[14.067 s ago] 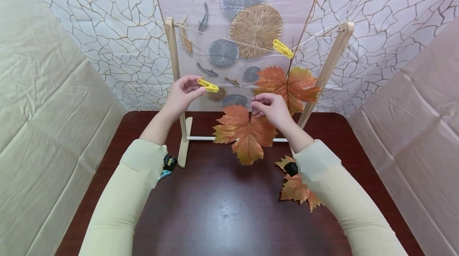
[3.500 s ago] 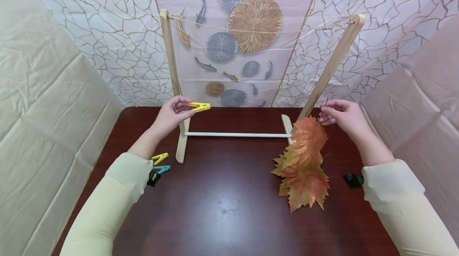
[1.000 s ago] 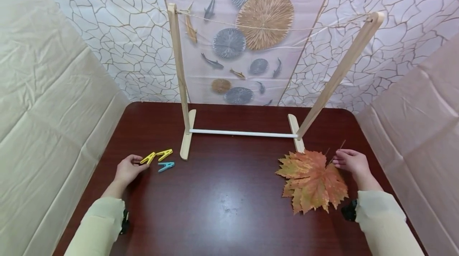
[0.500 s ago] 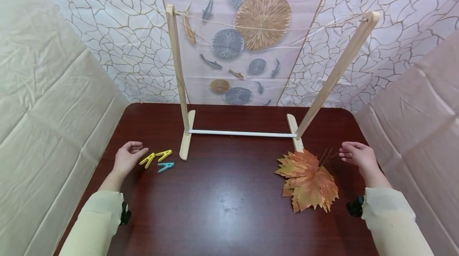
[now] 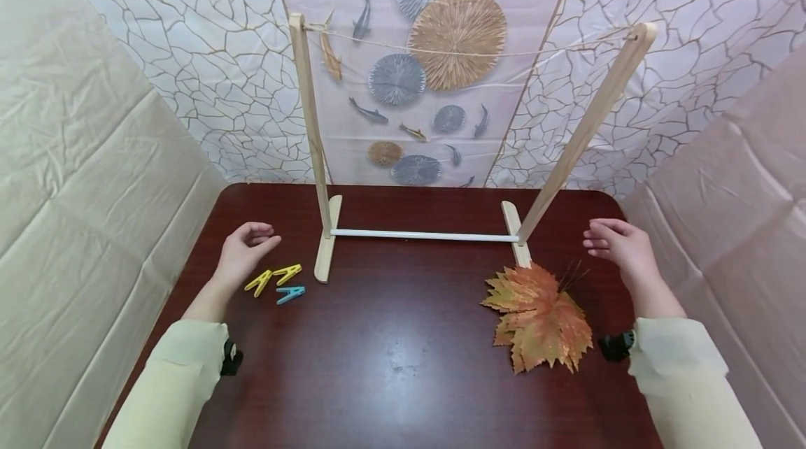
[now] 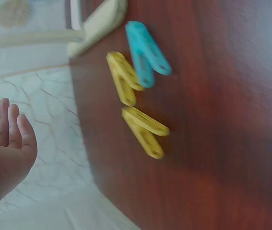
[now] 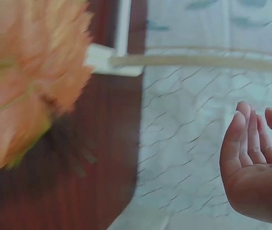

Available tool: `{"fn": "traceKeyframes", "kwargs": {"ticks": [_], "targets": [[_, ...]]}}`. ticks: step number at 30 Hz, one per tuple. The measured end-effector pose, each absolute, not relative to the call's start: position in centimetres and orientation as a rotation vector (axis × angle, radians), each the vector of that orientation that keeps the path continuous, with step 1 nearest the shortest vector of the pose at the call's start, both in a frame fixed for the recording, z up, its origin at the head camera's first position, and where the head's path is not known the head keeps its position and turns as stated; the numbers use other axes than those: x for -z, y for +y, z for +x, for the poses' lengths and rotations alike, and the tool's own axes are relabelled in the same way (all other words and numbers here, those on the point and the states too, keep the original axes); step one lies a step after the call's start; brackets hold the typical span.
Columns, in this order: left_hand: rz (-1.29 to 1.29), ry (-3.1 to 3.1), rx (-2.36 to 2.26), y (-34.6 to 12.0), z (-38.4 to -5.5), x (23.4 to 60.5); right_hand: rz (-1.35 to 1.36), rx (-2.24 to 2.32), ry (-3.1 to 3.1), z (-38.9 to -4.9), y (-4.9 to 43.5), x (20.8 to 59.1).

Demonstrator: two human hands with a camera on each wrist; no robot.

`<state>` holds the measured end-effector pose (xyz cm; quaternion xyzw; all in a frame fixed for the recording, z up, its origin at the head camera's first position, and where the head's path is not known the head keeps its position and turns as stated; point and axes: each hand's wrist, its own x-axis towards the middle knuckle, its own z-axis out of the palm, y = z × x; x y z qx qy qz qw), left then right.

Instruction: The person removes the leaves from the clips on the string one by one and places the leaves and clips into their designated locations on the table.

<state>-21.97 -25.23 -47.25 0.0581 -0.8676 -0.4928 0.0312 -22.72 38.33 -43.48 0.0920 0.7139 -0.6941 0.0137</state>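
My left hand point(image 5: 244, 252) hovers above the table's left side, fingers relaxed and holding nothing. Just below and right of it lie two yellow clothespins point(image 5: 258, 282) and a blue clothespin point(image 5: 290, 294); the left wrist view also shows the blue clothespin point(image 6: 145, 55) beside the yellow ones. On the right, my right hand point(image 5: 625, 250) is raised with loosely bent fingers and nothing in them. Orange artificial maple leaves point(image 5: 543, 319) lie overlapped in a pile to its lower left, their thin stems pointing toward that hand. The leaves point(image 7: 25, 86) fill the left of the right wrist view.
A wooden stand point(image 5: 310, 120) rises at the back of the dark red table point(image 5: 390, 365), with a string point(image 5: 453, 54) tied between its posts and a white rod point(image 5: 422, 234) low down. The leaf pile reaches the stand's right foot. Cloth walls point(image 5: 743, 176) enclose the table.
Earlier, leaves and a yellow clothespin were held near or on the string; now the string is bare. Both hands let go of clothespin and leaf, then lifted away. The leaves are piled at right.
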Motion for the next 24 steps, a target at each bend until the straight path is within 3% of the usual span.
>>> {"fn": "traceKeyframes", "kwargs": {"ticks": [9, 24], "targets": [[-0.019, -2.620, 1.557, -22.1, -23.5, 44.1, 0.134, 2.297, 2.201, -22.6, 32.4, 37.6], [-0.319, -2.604, 1.597, -16.0, -25.3, 39.0, -0.119, 2.164, 2.331, -23.6, 25.8, 33.9]]}}
